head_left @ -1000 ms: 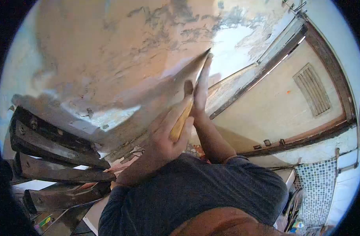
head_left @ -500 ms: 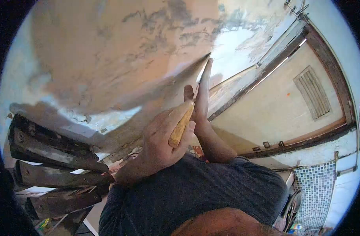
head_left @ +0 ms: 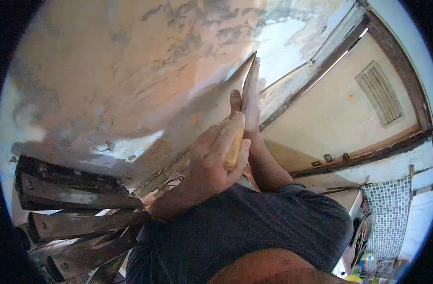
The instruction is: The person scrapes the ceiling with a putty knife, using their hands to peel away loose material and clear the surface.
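My left hand is wrapped round the yellow wooden handle of a trowel. Its thin metal blade points up and away, seen nearly edge-on, with the tip close to the wall. Beside the blade, my right hand is held flat and edge-on, its fingers stretched out along the blade and the thumb standing apart on the other side. The wall is patchy brown plaster with grey smears and bare whitish areas. A dark shadow falls on it left of the hands.
Dark, worn slats with bolts fan out at lower left, close to my left forearm. On the right is a dark-framed door with a louvred vent. Below it are mosaic tiles and some cluttered items at the lower right.
Both hands and the trowel have moved slightly up and to the right in view. The view has shifted a little; the grip on the handle stays the same.
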A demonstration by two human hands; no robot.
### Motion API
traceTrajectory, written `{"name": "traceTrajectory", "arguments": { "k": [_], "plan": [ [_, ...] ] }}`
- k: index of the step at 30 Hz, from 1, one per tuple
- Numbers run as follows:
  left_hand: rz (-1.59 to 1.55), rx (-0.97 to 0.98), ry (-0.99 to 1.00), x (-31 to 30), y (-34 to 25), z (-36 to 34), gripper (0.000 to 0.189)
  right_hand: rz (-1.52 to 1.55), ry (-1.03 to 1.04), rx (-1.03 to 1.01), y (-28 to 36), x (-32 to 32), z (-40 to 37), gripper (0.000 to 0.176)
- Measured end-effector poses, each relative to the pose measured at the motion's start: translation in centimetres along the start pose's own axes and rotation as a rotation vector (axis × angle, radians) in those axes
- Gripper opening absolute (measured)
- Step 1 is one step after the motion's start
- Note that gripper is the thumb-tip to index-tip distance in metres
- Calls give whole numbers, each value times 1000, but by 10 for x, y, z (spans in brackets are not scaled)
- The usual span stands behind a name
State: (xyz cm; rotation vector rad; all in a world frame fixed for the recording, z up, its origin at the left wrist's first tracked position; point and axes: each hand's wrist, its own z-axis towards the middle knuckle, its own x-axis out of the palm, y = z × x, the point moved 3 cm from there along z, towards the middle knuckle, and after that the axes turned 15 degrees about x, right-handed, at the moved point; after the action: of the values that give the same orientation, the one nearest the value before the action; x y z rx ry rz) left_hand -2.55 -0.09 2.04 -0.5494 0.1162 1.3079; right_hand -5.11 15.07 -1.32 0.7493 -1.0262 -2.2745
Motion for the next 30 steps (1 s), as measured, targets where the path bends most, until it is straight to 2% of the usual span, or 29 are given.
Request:
{"name": "traceTrajectory", "arguments": {
  "k": [4,7,9,11,16,18,19,21,23,25,27,29,30],
  "plan": [
    [-48,-31,-29,-5,3,-2,45,-135,-12,-121,-3,0,0,74],
    [18,-67,-24,7,-1,-6,45,72,1,-77,-2,0,3,72],
    [-17,-117,-49,7,-1,-11,45,-6,27,-114,-13,-4,3,71],
    [10,-84,-58,13,3,-8,44,-20,21,-137,-11,0,2,70],
    [101,-97,-31,24,-5,-15,42,65,-19,-144,-10,-5,0,69],
    [-152,-357,-153,17,-4,-21,34,-4,17,-126,-4,-8,-5,67],
    [-143,-348,-136,18,-1,-16,34,10,2,-125,-7,-8,-1,67],
    [51,-140,-76,24,-1,-10,34,18,-18,-140,-13,-9,6,96],
    [175,-180,-39,28,-8,-16,33,59,-14,-126,-14,-11,2,94],
    [8,-222,-108,22,-7,-12,34,40,2,-138,-15,-12,2,94],
    [46,-172,-92,27,4,-6,34,-11,-19,-129,-13,-11,7,98],
    [95,-129,-63,28,6,-2,33,89,-85,-115,-11,-15,10,85],
    [215,-209,2,30,-2,-1,33,136,-101,-151,-10,-19,12,83]
  ]
}}
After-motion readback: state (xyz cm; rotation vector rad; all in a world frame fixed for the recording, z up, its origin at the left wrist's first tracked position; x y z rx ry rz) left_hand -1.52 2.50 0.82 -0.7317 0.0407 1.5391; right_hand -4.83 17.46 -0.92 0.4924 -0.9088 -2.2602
